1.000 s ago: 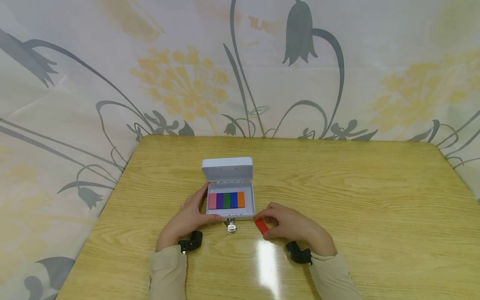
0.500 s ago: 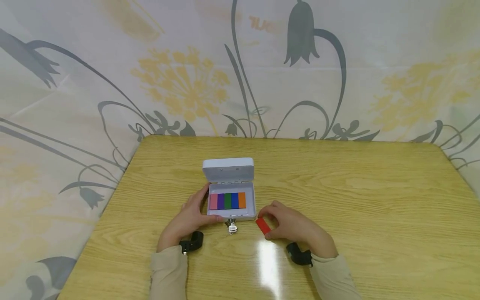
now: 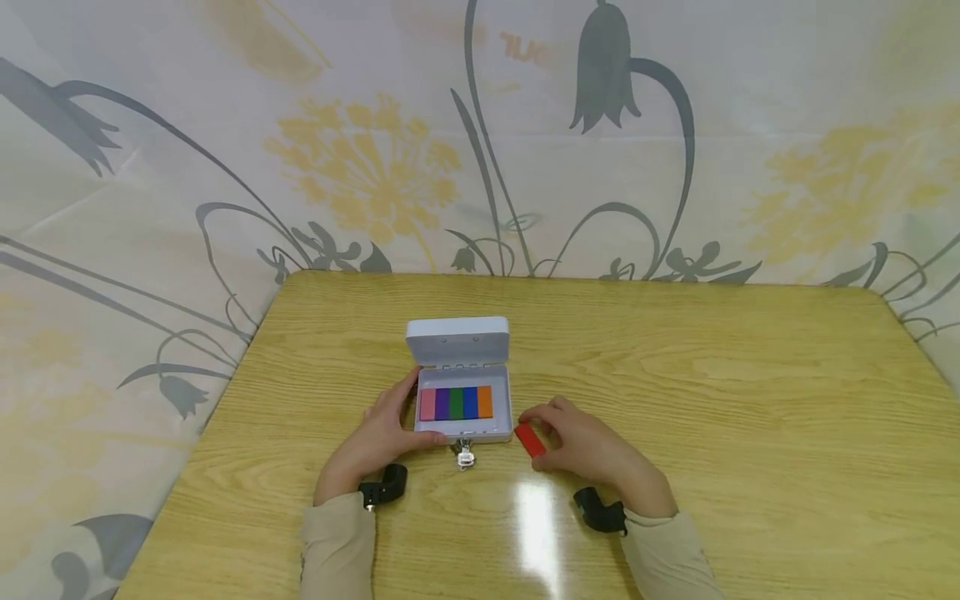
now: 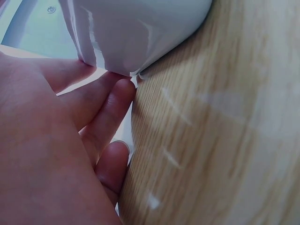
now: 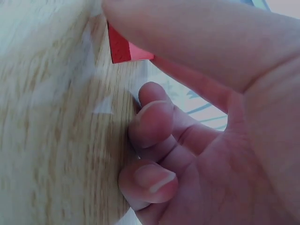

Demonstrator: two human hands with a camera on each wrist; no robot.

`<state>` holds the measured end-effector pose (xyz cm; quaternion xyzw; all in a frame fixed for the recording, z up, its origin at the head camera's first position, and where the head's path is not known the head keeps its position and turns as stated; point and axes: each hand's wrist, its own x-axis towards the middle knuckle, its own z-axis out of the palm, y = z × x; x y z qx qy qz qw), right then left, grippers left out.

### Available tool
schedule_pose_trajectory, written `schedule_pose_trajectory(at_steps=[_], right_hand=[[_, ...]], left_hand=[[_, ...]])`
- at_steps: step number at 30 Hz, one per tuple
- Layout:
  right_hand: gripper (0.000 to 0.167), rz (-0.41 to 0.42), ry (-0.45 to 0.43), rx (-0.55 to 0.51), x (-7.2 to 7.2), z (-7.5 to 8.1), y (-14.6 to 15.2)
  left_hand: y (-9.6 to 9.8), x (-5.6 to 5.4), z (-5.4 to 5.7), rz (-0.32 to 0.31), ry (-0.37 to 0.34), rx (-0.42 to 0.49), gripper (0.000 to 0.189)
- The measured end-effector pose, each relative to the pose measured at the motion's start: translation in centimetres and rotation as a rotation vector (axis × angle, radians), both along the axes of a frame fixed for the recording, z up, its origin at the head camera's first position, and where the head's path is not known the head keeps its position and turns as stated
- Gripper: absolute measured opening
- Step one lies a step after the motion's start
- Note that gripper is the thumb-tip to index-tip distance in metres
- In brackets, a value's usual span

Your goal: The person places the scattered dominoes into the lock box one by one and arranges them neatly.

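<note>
A white metal cash box [image 3: 501,417] stands on the table with its lid [image 3: 457,340] raised. Inside lies a row of coloured blocks: pink [image 3: 427,404], purple, green, blue and orange [image 3: 484,402]. My left hand [image 3: 382,425] holds the box at its left front corner, thumb on the front rim and fingers along the side. Between thumb and fingertips of my right hand [image 3: 581,437] is a red block [image 3: 530,441], just right of the box's front corner. In the right wrist view my thumb covers part of the red block [image 5: 121,49].
Keys [image 3: 465,455] hang from the lock on the box's front. The wooden table [image 3: 712,375] reaches back to a flower-patterned curtain [image 3: 375,125]. Black wrist cameras [image 3: 600,510] sit on both wrists, below the sleeves' cuffs.
My right hand and the red block have shifted slightly up in the head view, a little away from me. The left hand keeps its hold on the cash box.
</note>
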<state>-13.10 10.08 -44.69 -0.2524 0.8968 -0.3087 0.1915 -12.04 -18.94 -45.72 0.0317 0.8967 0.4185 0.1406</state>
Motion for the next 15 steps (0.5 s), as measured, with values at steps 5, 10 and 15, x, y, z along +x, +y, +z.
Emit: schedule_pose_trajectory(at_steps=[5,10,15], right_hand=[[0.046,-0.005,0.026,0.013,-0.01,-0.01,-0.08],[0.042,-0.041,0.026,0.014,-0.16,-0.15,-0.19],[0.040,-0.070,-0.008,-0.008,-0.16,-0.09,-0.23]], left_hand=[[0.02,-0.05,-0.01,0.001,0.002,-0.003,0.108],[0.02,-0.09,0.03,0.004,0.003,-0.001,0.108],[0.00,0.00,-0.02,0.003,0.006,-0.010,0.107]])
